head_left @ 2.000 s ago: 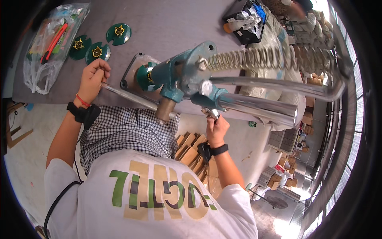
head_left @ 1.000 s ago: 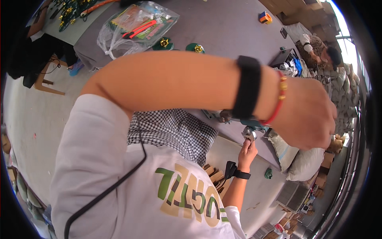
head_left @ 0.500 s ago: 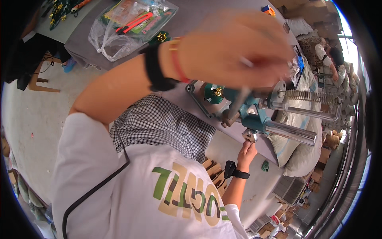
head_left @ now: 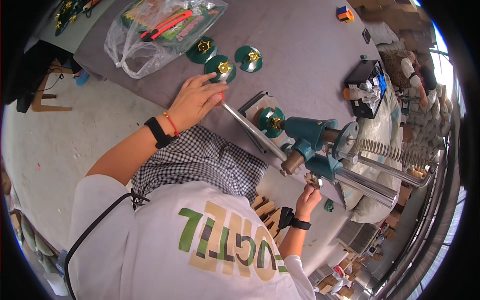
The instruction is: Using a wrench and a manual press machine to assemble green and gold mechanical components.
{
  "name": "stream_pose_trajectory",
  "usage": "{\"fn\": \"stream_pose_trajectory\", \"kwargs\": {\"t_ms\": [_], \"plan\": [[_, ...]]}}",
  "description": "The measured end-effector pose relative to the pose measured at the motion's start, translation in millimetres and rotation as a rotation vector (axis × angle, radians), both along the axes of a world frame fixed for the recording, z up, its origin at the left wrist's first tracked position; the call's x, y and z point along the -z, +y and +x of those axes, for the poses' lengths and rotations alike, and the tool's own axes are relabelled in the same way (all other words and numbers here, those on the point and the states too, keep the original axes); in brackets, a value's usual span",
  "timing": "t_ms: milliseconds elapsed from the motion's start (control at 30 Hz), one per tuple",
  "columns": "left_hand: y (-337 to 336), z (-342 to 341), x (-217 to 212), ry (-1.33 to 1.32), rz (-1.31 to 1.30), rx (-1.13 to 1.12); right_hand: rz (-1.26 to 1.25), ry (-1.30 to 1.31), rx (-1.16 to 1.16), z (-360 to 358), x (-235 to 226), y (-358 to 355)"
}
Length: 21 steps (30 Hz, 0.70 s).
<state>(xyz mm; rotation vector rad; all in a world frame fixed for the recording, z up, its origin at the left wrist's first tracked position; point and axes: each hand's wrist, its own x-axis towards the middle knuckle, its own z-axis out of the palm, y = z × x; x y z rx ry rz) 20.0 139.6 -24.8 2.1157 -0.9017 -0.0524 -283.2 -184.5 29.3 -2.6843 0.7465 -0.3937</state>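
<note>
My left hand (head_left: 197,99) is closed round the red knob (head_left: 218,98) of a metal lever (head_left: 255,131), some fingers fairly straight. The lever joins a teal hand press (head_left: 307,131) with a coil spring (head_left: 387,149) and a steel column (head_left: 367,187). At the press's left end, a green disc with a gold prong-like centre (head_left: 270,121) stands over the base plate (head_left: 252,107). Below the teal body, my right hand (head_left: 307,200) is closed on a small shiny metal piece (head_left: 313,181), its kind unclear. Several similar green discs (head_left: 220,69) lie beyond my left hand.
A plastic bag (head_left: 132,47) with a red cutter (head_left: 167,25) on it lies at the far left. Right of the discs stand a black box (head_left: 364,87) and an orange-blue tape roll (head_left: 345,14). White sacks (head_left: 372,200) sit past the press. Another person (head_left: 402,67) works at far right.
My left hand has swung the lever left and toward me, from above the press to beside the discs. More discs and the black box now show. My right hand stays by the metal piece.
</note>
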Motion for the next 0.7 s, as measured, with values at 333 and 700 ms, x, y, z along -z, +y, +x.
{"fn": "stream_pose_trajectory", "kwargs": {"t_ms": [333,700], "plan": [[-2,-1,-10,0.063,-0.106,-0.045,0.062,-0.017,0.014,1,-3,1],[-25,26,-96,0.072,-0.667,-0.135,0.106,-0.045,0.006,13,-6,4]]}}
